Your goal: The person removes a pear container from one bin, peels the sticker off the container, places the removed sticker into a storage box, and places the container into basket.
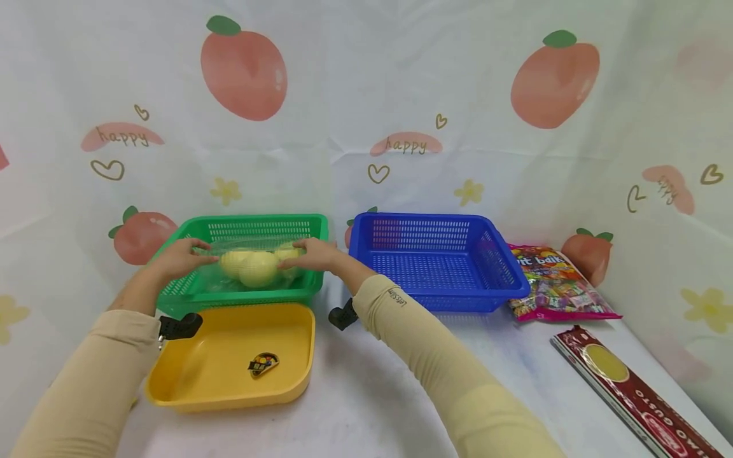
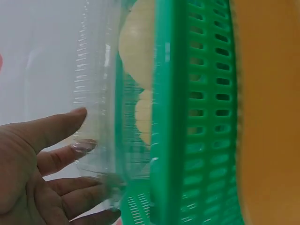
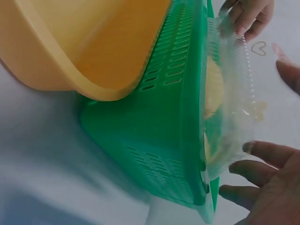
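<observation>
A clear plastic box (image 1: 259, 244) with several pale yellow round pieces (image 1: 259, 270) inside sits in the green basket (image 1: 260, 296). At the box's left end is my left hand (image 1: 182, 257); in the left wrist view its loosely bent fingers (image 2: 61, 159) touch the clear plastic, thumb apart from them. My right hand (image 1: 315, 254) is at the opposite end. The right wrist view shows that hand's fingers (image 3: 255, 172) spread, their tips at the box's edge. What the round pieces are, I cannot tell.
A yellow tray (image 1: 229, 388) with a dark sticker stands in front of the green basket. To the right is a blue basket (image 1: 424, 270), beside a candy bag (image 1: 555, 283). A long dark-red package (image 1: 635, 388) lies at the front right. Printed cloth (image 1: 366, 76) hangs behind.
</observation>
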`<state>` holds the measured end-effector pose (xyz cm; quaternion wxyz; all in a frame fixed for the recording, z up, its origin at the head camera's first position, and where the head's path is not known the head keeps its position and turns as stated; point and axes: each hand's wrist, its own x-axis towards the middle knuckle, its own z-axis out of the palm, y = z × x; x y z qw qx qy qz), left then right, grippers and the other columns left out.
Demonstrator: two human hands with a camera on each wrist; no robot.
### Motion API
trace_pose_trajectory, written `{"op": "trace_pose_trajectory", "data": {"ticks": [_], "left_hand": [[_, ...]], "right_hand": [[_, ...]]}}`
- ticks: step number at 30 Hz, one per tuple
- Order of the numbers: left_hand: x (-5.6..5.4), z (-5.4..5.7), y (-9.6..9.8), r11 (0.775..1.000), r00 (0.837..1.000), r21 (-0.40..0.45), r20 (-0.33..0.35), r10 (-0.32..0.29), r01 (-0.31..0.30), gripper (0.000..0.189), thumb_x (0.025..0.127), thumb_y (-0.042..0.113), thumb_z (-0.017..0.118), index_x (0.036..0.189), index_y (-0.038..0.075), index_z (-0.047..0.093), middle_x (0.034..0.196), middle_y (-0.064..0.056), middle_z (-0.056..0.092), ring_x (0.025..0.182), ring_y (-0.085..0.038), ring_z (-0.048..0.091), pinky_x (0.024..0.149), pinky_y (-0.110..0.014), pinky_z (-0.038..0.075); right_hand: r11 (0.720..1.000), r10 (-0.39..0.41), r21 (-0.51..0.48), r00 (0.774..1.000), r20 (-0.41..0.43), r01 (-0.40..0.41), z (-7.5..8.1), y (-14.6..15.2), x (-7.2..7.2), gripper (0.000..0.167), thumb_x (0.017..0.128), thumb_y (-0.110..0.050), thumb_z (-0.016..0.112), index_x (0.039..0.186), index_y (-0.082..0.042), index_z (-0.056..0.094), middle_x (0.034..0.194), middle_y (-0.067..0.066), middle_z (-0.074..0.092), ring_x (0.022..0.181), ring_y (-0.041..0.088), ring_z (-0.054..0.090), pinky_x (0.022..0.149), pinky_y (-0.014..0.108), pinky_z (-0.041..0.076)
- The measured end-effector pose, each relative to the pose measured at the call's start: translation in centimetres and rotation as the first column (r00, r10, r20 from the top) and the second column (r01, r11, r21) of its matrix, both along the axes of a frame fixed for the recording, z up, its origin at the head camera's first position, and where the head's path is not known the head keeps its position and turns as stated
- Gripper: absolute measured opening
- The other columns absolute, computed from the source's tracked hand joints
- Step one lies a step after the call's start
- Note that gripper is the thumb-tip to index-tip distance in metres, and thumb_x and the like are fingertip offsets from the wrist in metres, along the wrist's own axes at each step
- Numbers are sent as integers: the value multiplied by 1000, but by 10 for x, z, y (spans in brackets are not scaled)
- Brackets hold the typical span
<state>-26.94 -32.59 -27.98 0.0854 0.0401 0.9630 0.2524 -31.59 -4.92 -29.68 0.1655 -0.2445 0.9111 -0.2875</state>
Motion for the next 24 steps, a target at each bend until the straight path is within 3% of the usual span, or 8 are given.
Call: {"op": "trace_pose_trajectory", "data": {"ticks": [6,11,16,20,24], "left_hand": [[0,-11,1,1000,1000,-8,15,-8,8,57,95,23,51,132,-17,33,136,-45,20,111,-55,40,84,-56,44],[-1,-21,0,1000,999,7,48,2,-3,61,93,26,54,133,-15,33,139,-45,14,118,-58,32,88,-58,42],[-1,-25,-1,1000,1000,7,29,2,-2,62,95,29,51,133,-17,32,138,-45,17,116,-56,34,87,-58,42],[2,-26,3,999,1000,-43,6,-14,14,66,96,34,48,133,-17,31,138,-45,19,120,-59,29,92,-62,38],[8,-26,9,997,999,-79,-39,-19,16,71,95,40,48,135,-16,29,139,-44,19,122,-60,25,95,-66,32]], "right_hand": [[999,25,47,1000,13,-25,-5,-4,2,74,84,-61,52,142,-18,39,149,2,37,142,22,24,112,59,-8],[996,56,70,998,20,-57,-7,-9,5,72,82,-60,56,141,-19,42,149,1,37,142,22,24,111,60,-11],[991,105,78,994,20,-106,-8,-7,5,73,82,-58,57,143,-21,39,151,1,32,143,21,23,112,60,-10],[977,187,102,982,-14,-185,-5,2,8,73,86,-52,57,146,-21,31,155,1,25,145,22,15,114,57,-7],[949,291,146,954,-69,-279,4,17,18,78,88,-48,58,150,-23,19,158,5,7,146,25,-1,115,53,-6]]}}
